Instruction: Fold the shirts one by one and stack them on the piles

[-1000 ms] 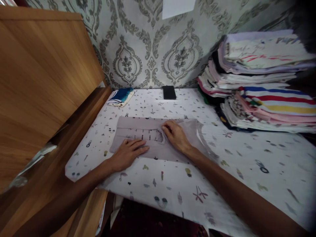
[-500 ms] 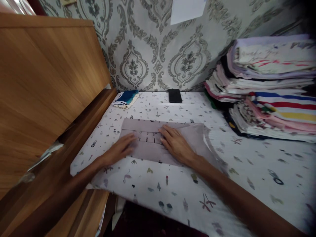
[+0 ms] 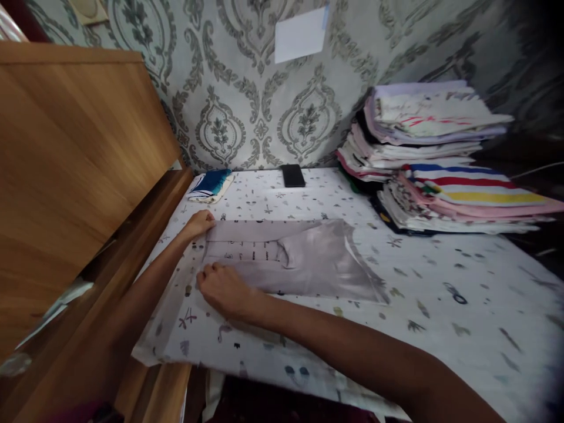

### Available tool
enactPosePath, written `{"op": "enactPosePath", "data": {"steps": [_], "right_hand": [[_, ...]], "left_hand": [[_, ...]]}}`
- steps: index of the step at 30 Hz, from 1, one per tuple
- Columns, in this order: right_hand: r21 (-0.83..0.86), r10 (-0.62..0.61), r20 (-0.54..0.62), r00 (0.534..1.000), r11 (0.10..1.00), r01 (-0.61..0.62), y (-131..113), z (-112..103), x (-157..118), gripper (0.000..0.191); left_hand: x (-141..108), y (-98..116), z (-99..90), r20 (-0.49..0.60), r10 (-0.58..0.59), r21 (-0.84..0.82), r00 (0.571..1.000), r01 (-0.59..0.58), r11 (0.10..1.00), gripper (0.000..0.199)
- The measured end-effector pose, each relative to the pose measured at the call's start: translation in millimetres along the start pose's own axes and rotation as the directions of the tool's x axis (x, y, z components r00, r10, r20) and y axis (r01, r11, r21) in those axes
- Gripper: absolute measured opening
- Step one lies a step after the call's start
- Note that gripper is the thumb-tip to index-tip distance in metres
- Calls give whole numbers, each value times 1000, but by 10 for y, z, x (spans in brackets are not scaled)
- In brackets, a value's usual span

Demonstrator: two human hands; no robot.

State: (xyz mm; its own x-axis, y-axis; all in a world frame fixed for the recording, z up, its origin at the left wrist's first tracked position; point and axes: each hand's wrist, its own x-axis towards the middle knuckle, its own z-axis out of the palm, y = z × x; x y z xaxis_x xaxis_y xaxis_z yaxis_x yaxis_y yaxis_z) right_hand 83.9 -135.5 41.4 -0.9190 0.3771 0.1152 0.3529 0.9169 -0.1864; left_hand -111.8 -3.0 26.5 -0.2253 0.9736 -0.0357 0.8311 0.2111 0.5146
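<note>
A light grey shirt [image 3: 317, 258] lies flat on the bed sheet, its long sides folded inward so that a strip with small dark print shows between them. Its wider end points right. My left hand [image 3: 200, 224] is closed on the far corner of the narrow left end. At the near corner of that same end, my right hand [image 3: 225, 291] has its fingers curled down and pinching the cloth. The fingertips of both hands are partly hidden.
Stacks of folded clothes [image 3: 423, 147] stand at the back right. A black flat object [image 3: 293, 175] and a small blue-and-white folded cloth [image 3: 211, 184] lie near the wall. A wooden panel [image 3: 79, 153] rises at the left. White sheet [image 3: 330, 346] with small prints covers the surface.
My right hand has moved left from the shirt's middle to its near left corner. The left hand has gone from the near side to the far left corner. Both have closed. The view has shifted right.
</note>
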Motion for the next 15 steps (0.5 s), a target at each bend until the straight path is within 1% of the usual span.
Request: {"op": "enactPosePath", "data": {"steps": [3, 5, 6, 8, 9, 11, 13, 15], "right_hand": [[70, 42, 35, 998, 997, -45, 28, -32, 34, 26], [132, 87, 23, 996, 987, -89, 60, -71, 16, 26], [176, 120, 10, 993, 977, -120, 81, -97, -8, 26], [297, 231, -22, 973, 931, -214, 133, -158, -90, 25], [383, 301, -36, 953, 885, -265, 164, -191, -149, 23], [573, 435, -54, 899, 751, -328, 232, -253, -301, 19], [738, 542, -78, 837, 595, -317, 307, -292, -487, 16], [860, 621, -82, 779, 439, -259, 382, -300, -689, 13]], "left_hand": [[-2, 22, -27, 33, -1, -41, 999, 2, 999, 10], [-20, 50, -67, 38, 5, -79, 999, -2, 997, 11], [-34, 72, -90, 38, 12, -103, 999, -8, 995, 12], [-69, 140, -143, 35, 25, -157, 999, -19, 987, 12], [-91, 190, -170, 33, 31, -179, 999, -25, 983, 12], [-142, 333, -224, 24, 40, -254, 999, -33, 967, 15], [-194, 532, -269, 20, 49, -379, 999, -38, 925, 19], [-234, 776, -288, 42, 75, -508, 996, -43, 860, 25]]}}
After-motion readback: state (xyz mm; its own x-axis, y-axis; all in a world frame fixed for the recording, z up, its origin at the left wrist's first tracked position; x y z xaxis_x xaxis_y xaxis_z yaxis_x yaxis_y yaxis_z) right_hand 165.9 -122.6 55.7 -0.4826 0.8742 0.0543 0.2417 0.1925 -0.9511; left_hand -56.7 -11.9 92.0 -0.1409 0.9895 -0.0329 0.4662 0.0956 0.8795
